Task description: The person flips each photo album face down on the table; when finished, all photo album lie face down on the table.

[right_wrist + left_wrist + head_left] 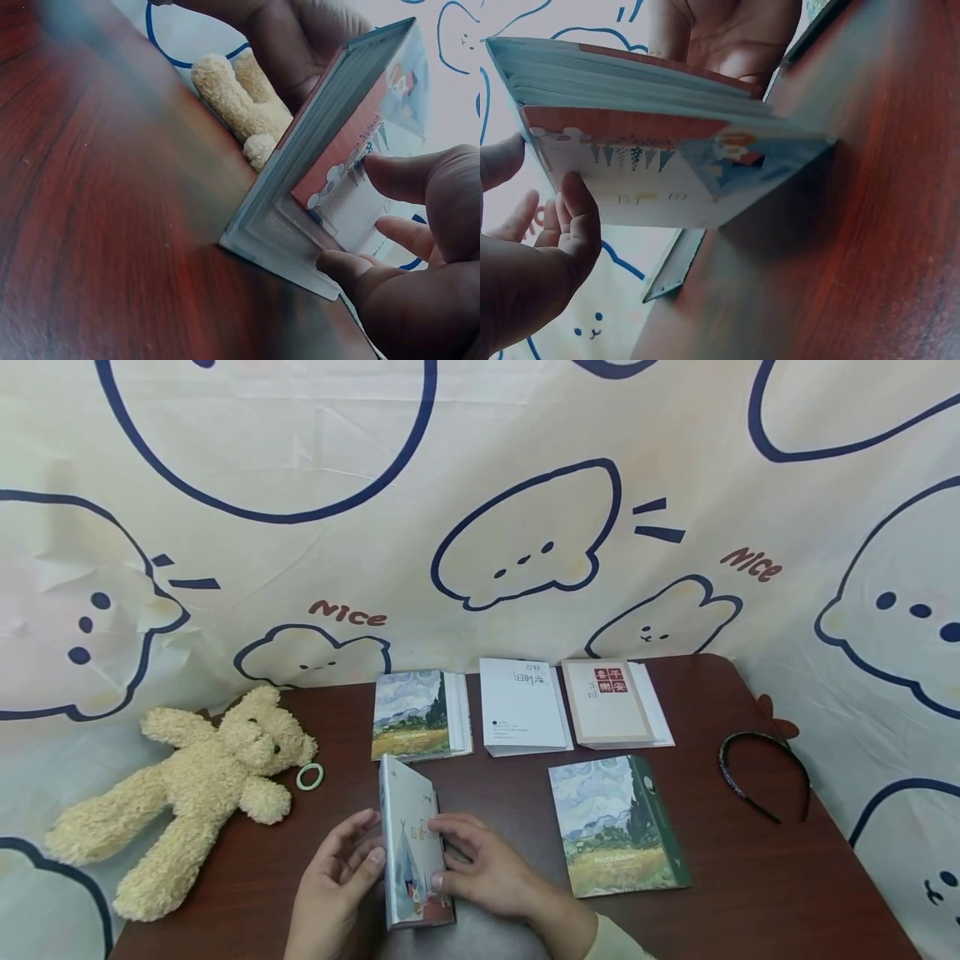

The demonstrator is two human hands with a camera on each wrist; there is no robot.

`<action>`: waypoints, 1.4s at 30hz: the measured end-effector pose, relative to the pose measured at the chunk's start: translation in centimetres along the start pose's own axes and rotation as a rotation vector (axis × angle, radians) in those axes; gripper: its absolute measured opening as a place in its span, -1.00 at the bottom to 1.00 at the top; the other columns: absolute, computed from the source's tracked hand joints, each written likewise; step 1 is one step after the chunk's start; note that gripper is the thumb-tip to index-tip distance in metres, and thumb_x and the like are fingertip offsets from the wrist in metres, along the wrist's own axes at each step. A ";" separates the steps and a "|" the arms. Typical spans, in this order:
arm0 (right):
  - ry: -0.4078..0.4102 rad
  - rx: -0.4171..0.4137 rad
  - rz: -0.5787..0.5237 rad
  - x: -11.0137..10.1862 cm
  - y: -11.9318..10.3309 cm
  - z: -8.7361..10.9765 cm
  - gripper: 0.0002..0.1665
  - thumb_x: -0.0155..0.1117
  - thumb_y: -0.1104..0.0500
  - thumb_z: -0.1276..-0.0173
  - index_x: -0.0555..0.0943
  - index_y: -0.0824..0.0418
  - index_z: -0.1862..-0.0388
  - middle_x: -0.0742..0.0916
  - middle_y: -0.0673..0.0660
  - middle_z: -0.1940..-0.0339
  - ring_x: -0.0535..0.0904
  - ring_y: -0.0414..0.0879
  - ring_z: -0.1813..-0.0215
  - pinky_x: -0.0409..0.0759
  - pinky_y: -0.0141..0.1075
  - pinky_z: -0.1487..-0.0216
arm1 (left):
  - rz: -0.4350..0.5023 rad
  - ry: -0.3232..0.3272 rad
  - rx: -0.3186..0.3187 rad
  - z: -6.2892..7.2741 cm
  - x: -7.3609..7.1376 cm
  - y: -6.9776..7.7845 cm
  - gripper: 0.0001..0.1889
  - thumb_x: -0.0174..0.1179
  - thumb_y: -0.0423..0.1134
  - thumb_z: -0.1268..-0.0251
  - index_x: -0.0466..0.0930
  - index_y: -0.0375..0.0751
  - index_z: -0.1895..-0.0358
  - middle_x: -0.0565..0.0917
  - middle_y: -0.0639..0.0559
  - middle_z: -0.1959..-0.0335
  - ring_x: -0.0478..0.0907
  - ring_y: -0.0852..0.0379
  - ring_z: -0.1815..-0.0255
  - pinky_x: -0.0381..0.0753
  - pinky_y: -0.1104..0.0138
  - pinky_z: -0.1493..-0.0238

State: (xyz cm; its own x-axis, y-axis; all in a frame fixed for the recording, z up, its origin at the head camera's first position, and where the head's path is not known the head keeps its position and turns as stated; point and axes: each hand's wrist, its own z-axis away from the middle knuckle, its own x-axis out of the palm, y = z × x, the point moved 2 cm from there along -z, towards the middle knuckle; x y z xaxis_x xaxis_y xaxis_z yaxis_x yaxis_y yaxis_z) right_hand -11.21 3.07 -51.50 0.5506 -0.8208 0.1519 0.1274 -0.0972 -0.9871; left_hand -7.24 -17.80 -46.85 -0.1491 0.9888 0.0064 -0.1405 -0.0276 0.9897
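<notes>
Both hands hold a photo album (416, 852) upright near the table's front, its pale cover showing a blue tent and a red lower edge. My left hand (337, 881) grips it from the left, thumb against the spine side; the other fingers are partly hidden behind it. On the right, my right hand (487, 868) holds the cover with thumb and fingertips. In the right wrist view the album's page edges (315, 112) show between the covers, slightly fanned. From the left wrist view, bunting and a small figure decorate the cover (645, 172).
At the back stand a landscape-painted album (408, 714), a white album (525, 706) and a beige one (607, 702). Another landscape album (618, 827) lies right of my hands. A teddy bear (202, 785) and green ring (310, 777) lie left; a black headband (765, 768) lies far right.
</notes>
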 end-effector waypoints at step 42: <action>-0.009 -0.012 0.032 -1.2 -5.0 1.0 -0.23 0.42 0.38 -0.36 0.44 0.11 -0.52 0.57 0.20 -0.40 0.49 0.20 -0.40 0.69 -0.27 -0.09 | -0.144 -0.059 -0.040 0.4 3.0 0.1 -0.45 0.34 -0.21 -0.45 0.46 -0.05 -0.45 0.55 -0.12 -0.27 0.53 -0.02 -0.17 0.64 0.31 -0.02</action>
State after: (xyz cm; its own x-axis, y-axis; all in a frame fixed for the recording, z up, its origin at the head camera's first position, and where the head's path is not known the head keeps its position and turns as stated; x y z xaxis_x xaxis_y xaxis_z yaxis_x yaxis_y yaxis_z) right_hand -11.62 5.10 -46.73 0.5617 -0.8185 0.1208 0.1002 -0.0777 -0.9919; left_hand -7.30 -14.73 -46.65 -0.0672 0.9897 -0.1261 -0.1952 0.1109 0.9745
